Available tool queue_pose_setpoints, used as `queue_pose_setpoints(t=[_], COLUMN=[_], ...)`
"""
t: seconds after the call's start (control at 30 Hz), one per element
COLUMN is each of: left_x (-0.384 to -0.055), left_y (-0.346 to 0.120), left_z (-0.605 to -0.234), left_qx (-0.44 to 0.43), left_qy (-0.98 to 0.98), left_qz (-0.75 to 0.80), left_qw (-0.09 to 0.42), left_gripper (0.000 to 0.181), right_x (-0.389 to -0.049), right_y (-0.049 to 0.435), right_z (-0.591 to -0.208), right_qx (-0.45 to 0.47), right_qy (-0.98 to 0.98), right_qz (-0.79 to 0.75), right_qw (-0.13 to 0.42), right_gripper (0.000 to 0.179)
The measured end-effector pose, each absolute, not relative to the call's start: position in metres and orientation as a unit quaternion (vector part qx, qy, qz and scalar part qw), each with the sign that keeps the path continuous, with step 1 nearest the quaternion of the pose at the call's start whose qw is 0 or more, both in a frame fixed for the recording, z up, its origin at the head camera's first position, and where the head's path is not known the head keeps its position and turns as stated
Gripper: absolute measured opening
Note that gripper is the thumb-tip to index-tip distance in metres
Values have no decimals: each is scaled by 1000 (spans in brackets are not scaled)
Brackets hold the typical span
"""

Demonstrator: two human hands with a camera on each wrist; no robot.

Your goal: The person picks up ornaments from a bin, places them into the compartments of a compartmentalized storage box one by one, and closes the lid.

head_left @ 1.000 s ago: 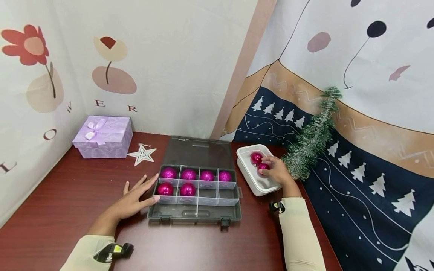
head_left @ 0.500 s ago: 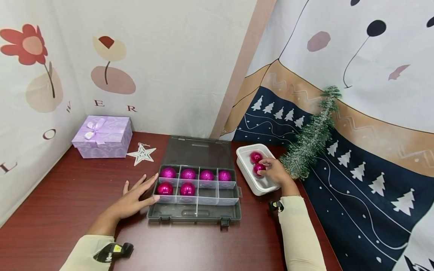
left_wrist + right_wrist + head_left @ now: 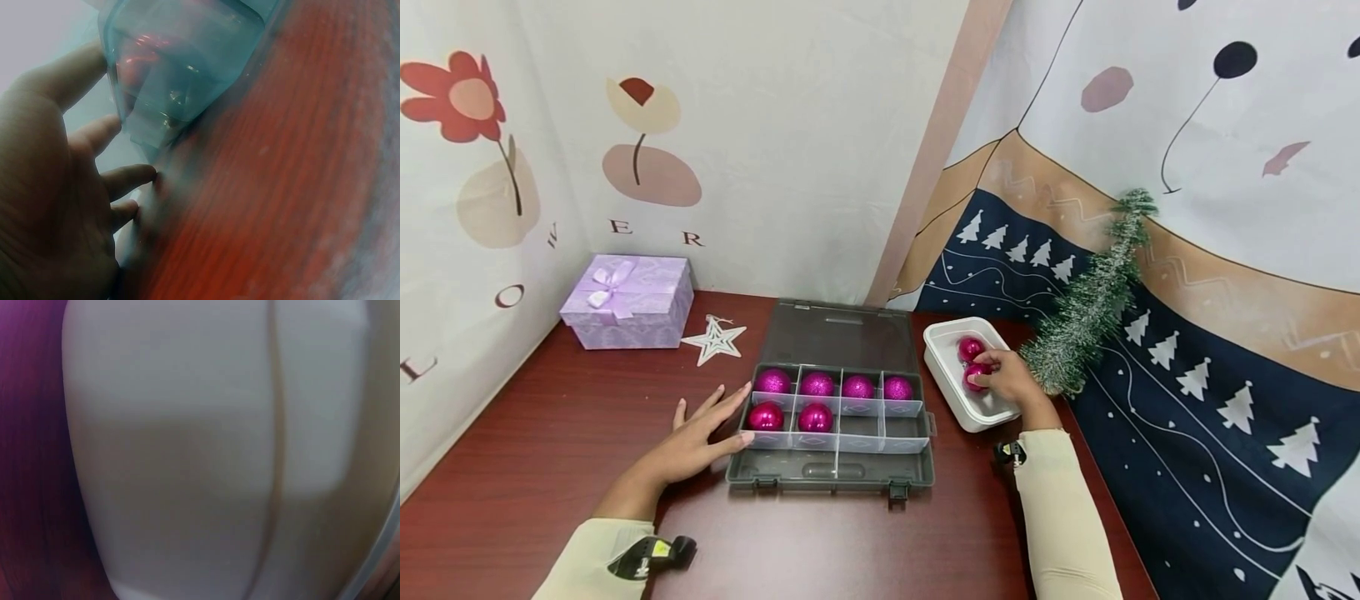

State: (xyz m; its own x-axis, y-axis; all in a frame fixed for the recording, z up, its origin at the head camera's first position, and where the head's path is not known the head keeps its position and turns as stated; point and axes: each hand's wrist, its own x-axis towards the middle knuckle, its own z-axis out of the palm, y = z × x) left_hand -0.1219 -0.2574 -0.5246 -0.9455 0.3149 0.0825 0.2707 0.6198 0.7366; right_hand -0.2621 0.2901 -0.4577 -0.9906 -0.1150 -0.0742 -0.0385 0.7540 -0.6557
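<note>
My left hand [image 3: 696, 442] has its fingers spread and touches the left side of a grey see-through divided box [image 3: 808, 472], whose lid lies open behind it. Four glittery magenta baubles [image 3: 817, 384] fill the box's back row. Two shiny ones [image 3: 815, 418] sit in the left compartments of the row in front. Inside a white plastic tub [image 3: 934, 357], my right hand [image 3: 1015, 386] grips a shiny magenta bauble [image 3: 975, 377] between thumb and fingers. Another bauble [image 3: 970, 347] lies just behind it. The right wrist view shows only the tub's outer wall [image 3: 175, 462], blurred.
A lilac gift box [image 3: 628, 304] with a bow and a white star ornament [image 3: 714, 341] are at the back left. A small frosted tinsel tree [image 3: 1090, 304] leans close behind my right hand. Printed cloth backdrops [image 3: 775, 167] border the table's back and sides.
My right hand has shifted slightly left in the tub, its fingers closing round the nearer bauble, which moved a little with it. The left hand stays in place.
</note>
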Motion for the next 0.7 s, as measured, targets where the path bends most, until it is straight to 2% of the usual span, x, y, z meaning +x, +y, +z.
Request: queue_pose_setpoints(t=[0.2,0.7], left_x=[-122,-122], left_y=[-257,-257], left_z=[-525,-522], left_qx=[163,164], left_qy=[899,900], left_qz=[406,402], left_qw=[28,32], left_gripper=[82,83], right_x=[-262,-263], right_y=[289,291], right_z=[-456,-457], right_qx=[-34,-59], right_qy=[938,931], right_qz=[-338,-353], right_qw=[73,73], right_gripper=[34,37])
